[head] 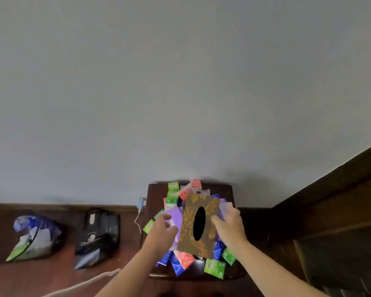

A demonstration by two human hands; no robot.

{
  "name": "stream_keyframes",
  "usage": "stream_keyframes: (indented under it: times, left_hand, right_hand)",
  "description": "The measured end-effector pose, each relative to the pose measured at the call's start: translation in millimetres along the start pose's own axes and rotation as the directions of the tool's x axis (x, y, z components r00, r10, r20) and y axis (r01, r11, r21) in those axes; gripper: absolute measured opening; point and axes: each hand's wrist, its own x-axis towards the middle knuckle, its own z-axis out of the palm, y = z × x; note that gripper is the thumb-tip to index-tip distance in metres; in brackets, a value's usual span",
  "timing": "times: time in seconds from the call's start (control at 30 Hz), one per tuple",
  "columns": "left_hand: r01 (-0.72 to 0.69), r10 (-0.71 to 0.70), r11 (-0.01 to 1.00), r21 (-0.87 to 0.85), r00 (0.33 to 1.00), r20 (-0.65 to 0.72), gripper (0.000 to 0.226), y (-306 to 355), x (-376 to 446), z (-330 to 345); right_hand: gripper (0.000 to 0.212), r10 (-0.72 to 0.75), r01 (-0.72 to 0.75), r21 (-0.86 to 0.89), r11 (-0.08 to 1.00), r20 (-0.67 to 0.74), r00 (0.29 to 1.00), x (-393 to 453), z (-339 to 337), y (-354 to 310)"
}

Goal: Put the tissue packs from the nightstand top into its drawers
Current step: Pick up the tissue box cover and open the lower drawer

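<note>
A dark wooden nightstand [227, 190] stands against the grey wall, its top heaped with several small tissue packs in green [215, 268], red [185, 259], blue [177, 267] and purple [174, 213]. Over the heap is a brown, gold-patterned tissue box cover [199, 226] with a black oval slot. My right hand [230, 227] grips its right edge. My left hand [162, 232] has its fingers curled at the cover's left edge, over the purple pack; whether it grips either I cannot tell. The drawers are out of sight.
On the reddish floor to the left lie a black shopping bag [96, 234] and a blue-and-green plastic bag [35, 236]. A white charger [141, 203] with its cable hangs left of the nightstand. Dark wooden furniture [341, 211] fills the right side.
</note>
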Motion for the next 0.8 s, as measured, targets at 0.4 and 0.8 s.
stream_keyframes:
  times: [0.4, 0.8]
  left_hand:
    - [0.191, -0.174, 0.980, -0.057, 0.960, 0.220, 0.059, -41.4, 42.0, 62.3]
    - [0.277, -0.231, 0.950, -0.143, 0.934, 0.274, 0.042, -23.3, 34.4, 45.9]
  right_hand:
    - [0.060, 0.293, -0.253, -0.320, 0.913, 0.081, 0.953, 29.8, 66.4, 63.8]
    - [0.041, 0.241, -0.224, -0.364, 0.904, 0.001, 0.971, 25.4, 58.6, 45.6]
